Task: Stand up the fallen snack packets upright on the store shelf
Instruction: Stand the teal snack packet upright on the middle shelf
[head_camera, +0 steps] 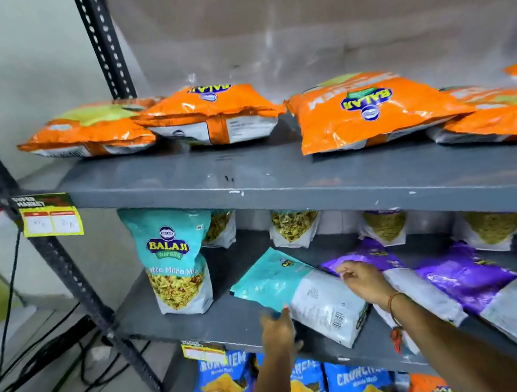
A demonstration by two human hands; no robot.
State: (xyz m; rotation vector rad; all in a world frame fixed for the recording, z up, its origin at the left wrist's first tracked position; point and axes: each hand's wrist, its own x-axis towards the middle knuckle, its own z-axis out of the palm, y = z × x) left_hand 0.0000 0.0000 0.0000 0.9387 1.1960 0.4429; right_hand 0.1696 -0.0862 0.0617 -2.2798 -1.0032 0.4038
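Note:
On the middle shelf (234, 318) a teal snack packet (272, 280) lies on its back, tilted. My left hand (277, 326) touches its near edge from below; a grip is not clear. My right hand (363, 280) rests on the packet's right side, where a fallen purple packet (368, 256) begins. A second purple packet (467, 276) lies flat further right. One teal packet (175, 260) stands upright at the left. Several orange packets (212, 112) lie flat on the upper shelf (280, 169), among them a large one (368, 110).
Clear-windowed packets (293, 226) stand along the back of the middle shelf. Blue packets (224, 378) stand on the shelf below. A slotted metal upright (71, 265) frames the left side, with a yellow price tag (51, 221). Black cables (40, 352) trail across the floor at the left.

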